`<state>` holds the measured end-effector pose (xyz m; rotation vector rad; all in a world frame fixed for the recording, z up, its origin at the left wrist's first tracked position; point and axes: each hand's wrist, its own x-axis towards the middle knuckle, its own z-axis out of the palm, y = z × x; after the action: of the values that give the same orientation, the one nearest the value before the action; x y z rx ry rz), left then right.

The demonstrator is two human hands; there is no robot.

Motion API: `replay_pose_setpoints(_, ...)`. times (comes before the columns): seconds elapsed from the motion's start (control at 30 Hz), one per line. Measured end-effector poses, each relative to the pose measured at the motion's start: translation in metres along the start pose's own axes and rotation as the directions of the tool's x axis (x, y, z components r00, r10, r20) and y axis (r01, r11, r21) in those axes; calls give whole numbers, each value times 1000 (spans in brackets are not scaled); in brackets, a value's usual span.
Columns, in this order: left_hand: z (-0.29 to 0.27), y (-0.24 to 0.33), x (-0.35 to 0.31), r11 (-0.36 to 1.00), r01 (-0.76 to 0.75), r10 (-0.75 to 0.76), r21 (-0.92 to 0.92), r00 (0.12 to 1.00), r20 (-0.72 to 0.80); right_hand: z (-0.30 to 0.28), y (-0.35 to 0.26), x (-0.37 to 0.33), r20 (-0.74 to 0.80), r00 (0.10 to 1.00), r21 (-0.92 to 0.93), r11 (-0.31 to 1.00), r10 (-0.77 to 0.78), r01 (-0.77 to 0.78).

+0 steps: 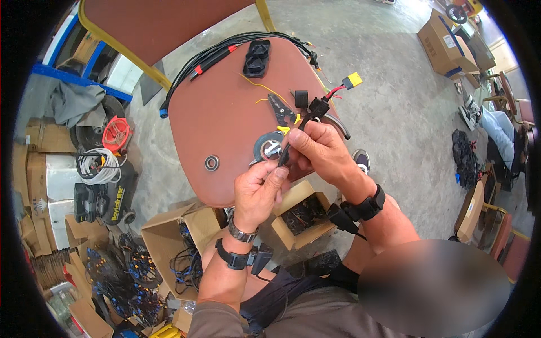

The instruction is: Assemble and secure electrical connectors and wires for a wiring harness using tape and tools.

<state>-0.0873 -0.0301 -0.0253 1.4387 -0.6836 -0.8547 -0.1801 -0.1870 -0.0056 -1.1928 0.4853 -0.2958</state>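
My left hand (258,188) pinches the lower end of a black cable (284,154) over the front of a brown padded seat (194,127). Higher up, my right hand (320,145) is closed around the same cable. Beyond its fingers, the cable runs to a black fitting (317,108), where red and black wires end in a yellow connector (353,80). Behind the hands lie yellow-handled pliers (280,111) and a roll of tape (259,153), partly covered. A short black cylinder (301,99) stands nearby. To the left rests a ring-shaped bearing (211,163).
Long black cables (186,73), a red-and-black tool (217,59) and a black moulded piece (257,58) lie along the seat's far side. Below are open cardboard boxes (160,225) (287,231) holding cables. A chair (163,19) stands behind; a seated person's legs (499,132) show right.
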Motion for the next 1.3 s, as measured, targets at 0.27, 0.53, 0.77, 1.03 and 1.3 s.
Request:
replay_pose_setpoints(0.27, 5, 2, -2, 992, -12, -2, -129, 994, -107, 1, 1, -3, 23, 1000, 8, 1000, 15, -15)
replay_pose_setpoints(0.53, -13, 10, -1, 911, 110, -63, -397, 990, 129, -2, 3, -7, 165, 986, 182, 982, 19, -49)
replay_pose_setpoints(0.77, -21, 10, 4, 984, 63, -63, -167, 998, 5, 2, 2, 0, -26, 999, 107, 994, 18, -15)
replay_pose_setpoints(1.03, -17, 7, 0, 999, 29, -30, 44, 999, 23, 0, 3, 0, 110, 994, 71, 997, 1, -9)
replay_pose_setpoints(1.3, -15, 12, 3, 996, 85, -85, -5, 996, -6, 1, 16, 3, 82, 994, 141, 987, 67, -78)
